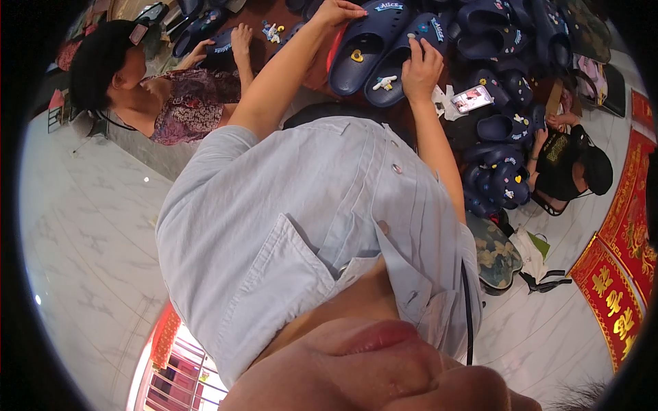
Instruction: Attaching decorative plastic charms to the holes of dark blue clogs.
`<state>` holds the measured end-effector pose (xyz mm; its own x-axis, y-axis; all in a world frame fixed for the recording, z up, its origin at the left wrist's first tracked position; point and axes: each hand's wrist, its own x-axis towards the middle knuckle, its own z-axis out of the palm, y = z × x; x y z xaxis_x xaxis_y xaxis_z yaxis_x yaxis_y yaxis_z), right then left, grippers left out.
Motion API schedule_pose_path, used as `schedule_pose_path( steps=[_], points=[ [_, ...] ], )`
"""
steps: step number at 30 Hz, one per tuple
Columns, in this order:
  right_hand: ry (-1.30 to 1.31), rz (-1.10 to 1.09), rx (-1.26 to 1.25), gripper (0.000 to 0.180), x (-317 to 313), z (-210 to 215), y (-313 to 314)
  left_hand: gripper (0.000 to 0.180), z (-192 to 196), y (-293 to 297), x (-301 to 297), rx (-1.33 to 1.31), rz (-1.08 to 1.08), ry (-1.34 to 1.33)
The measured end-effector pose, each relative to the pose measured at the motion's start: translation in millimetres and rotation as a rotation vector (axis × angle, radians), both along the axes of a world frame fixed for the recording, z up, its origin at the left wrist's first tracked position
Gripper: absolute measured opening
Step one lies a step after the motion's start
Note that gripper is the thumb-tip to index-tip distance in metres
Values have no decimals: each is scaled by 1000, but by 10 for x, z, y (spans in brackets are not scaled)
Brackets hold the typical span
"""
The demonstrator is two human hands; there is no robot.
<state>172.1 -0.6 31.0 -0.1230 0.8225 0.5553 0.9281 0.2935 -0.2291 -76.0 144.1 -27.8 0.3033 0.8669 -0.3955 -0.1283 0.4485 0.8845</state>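
Phone screen [471, 98]: small rectangle, lit, pinkish-white w/ dark frame, lying tilted among the dark blue clogs, just right of and below the right hand [421, 68], near but not touching. Red banners [620, 274]: long strips w/ gold characters and gold ornament, on the pale floor at the picture's right rim, well apart from both hands, far below-right of the right hand. Label strips [388, 7]: small pale-blue tags w/ lettering on clog straps, one just right of the left hand [337, 12], another [436, 29] just above-right of the right hand's fingertips.
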Motion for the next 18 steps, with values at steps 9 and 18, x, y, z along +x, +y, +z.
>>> schedule_pose_path(
  steps=[9, 18],
  points=[
    [21, 5, -2, 56, 15, -21, 0, 14, 29, 165, 93, 24, -33, 178],
    [20, 9, 1, 54, -10, -13, 10, 22, 75, 236, 55, -342, -87, -46]
  ],
)
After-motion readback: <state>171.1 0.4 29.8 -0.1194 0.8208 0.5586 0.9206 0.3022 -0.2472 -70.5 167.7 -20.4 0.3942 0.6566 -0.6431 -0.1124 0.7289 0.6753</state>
